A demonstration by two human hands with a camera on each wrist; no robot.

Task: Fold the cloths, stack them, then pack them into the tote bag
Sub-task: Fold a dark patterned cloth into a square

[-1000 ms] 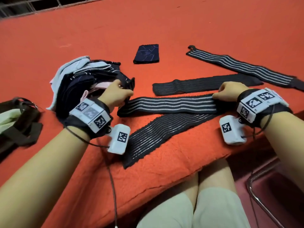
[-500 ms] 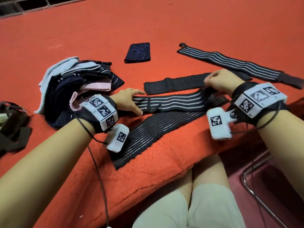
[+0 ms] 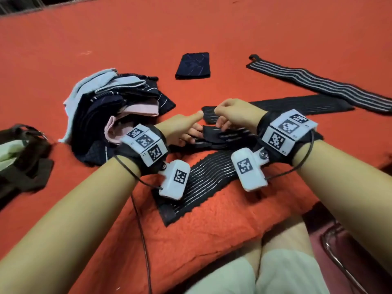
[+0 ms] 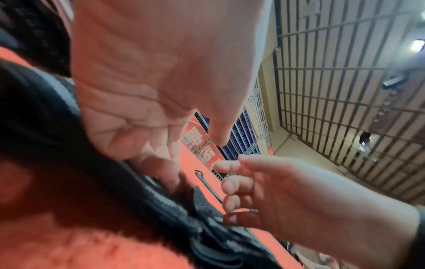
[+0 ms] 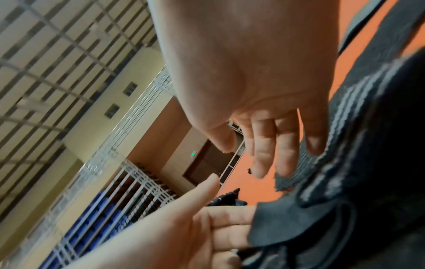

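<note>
- Striped band (image 3: 224,136), dark with pale lines, lies doubled over between my two hands on the red cover (image 3: 212,219); its folded end rests across the fingers of my left hand (image 3: 182,129).
- My left hand sits under that end with fingers nearly straight and thumb lifted, gripping nothing.
- My right hand (image 3: 233,115) comes down on the same end from above, fingers curled onto the cloth; whether it actually pinches the fabric I cannot tell.
- Just nearer me than my grip, a second ribbed band (image 3: 203,179) runs under both wrists.
- Left of my left hand is a loose heap of cloths (image 3: 110,102), and further left the tote bag (image 3: 23,162).
- Beyond my hands lie another dark band (image 3: 297,105), a striped band (image 3: 318,83) and a folded navy cloth (image 3: 193,65).
</note>
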